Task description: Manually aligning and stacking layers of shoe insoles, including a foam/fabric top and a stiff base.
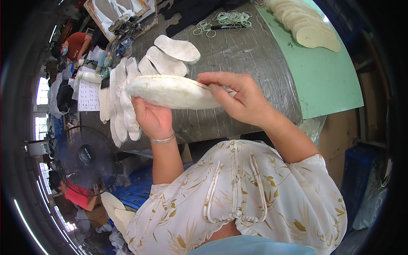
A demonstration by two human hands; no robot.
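Note:
Above the near edge of the table I hold a bundle of fluffy white insoles (176,92), turned on its side so that layered edges show along the top. My left hand (154,118) grips its left part from below, the fingers hidden behind it. At its right end my right hand (238,95) is closed on it, thumb on the near side and fingers along the upper edge. Just beyond lie several loose insoles (176,47), pale and fuzzy. A row of stacked insoles (123,102) lies left of my left hand.
Pale green rubber bands (233,19) lie with a black pen (231,26) at the far side. A green board (327,80) bears a fanned row of cream insoles (316,37). A written sheet (88,95), a white bottle (89,76) and a fan (86,155) are left. Two people are farther off.

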